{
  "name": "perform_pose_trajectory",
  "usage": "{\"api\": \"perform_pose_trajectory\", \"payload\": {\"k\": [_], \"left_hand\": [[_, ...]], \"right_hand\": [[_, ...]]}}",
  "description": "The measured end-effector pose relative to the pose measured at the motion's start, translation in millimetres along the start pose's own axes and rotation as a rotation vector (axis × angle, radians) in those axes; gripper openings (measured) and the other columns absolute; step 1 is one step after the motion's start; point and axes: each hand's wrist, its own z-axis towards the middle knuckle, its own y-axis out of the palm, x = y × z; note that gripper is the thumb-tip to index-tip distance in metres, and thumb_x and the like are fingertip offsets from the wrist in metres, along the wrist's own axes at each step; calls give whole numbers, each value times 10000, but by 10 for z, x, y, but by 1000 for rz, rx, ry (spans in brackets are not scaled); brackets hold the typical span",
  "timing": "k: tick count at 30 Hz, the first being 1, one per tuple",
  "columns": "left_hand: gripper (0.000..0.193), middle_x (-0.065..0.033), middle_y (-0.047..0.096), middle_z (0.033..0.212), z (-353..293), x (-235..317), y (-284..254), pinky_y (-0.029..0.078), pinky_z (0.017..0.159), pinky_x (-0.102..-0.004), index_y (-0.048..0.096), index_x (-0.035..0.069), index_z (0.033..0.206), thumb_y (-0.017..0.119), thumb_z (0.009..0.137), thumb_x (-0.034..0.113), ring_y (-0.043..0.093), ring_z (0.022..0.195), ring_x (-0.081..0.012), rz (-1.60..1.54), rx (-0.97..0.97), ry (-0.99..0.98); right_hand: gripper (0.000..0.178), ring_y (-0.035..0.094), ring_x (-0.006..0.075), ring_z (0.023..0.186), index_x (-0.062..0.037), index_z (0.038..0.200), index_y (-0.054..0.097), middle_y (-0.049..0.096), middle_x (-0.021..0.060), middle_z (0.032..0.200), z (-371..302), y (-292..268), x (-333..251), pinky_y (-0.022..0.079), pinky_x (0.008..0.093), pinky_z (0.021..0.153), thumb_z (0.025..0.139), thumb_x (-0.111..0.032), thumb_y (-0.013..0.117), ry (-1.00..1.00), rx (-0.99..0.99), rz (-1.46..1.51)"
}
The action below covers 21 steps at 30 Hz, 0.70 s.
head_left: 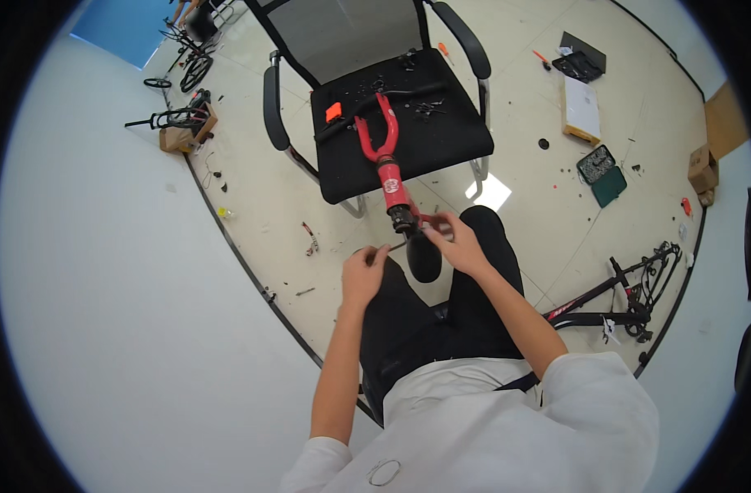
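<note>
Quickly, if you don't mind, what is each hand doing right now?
Left hand: closed on a thin dark tool.
Right hand: closed at the lower end of the red bike fork; exact grip cannot be told.

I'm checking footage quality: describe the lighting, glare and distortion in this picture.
Head view: even, bright indoor light; a glare patch on the floor beside the chair; fisheye bends the wall line and darkens the corners; hands and red bike fork are sharp.

Glossy red metal fork — matt cloth chair seat (black).
</note>
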Motion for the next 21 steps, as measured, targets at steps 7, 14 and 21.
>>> {"api": "perform_pose_trajectory", "payload": {"k": [7, 14, 21], "left_hand": [[385, -185, 637, 694, 194, 444, -410, 484, 636, -395, 663, -10, 757, 668, 788, 374, 628, 683, -341, 275, -51, 38], [309, -185, 628, 691, 429, 691, -461, 495, 635, -418, 647, 3, 718, 709, 747, 305, 632, 704, -347, 614, -113, 263], [235, -174, 627, 663, 554, 785, -474, 502, 609, -417, 667, 7, 724, 725, 730, 234, 633, 682, -344, 733, -162, 345]], "right_hand": [[320, 625, 187, 773, -101, 1170, 598, 505, 127, 1134, 299, 293, -193, 510, 298, 722, 853, -136, 623, -173, -115, -13], [324, 633, 216, 751, -105, 1101, 626, 521, 123, 1066, 472, 196, -219, 515, 321, 690, 784, -132, 689, -269, -164, -49], [361, 628, 229, 807, -117, 1103, 625, 508, 113, 1077, 610, 203, -194, 518, 321, 741, 752, -118, 712, -235, -284, -42]]}}
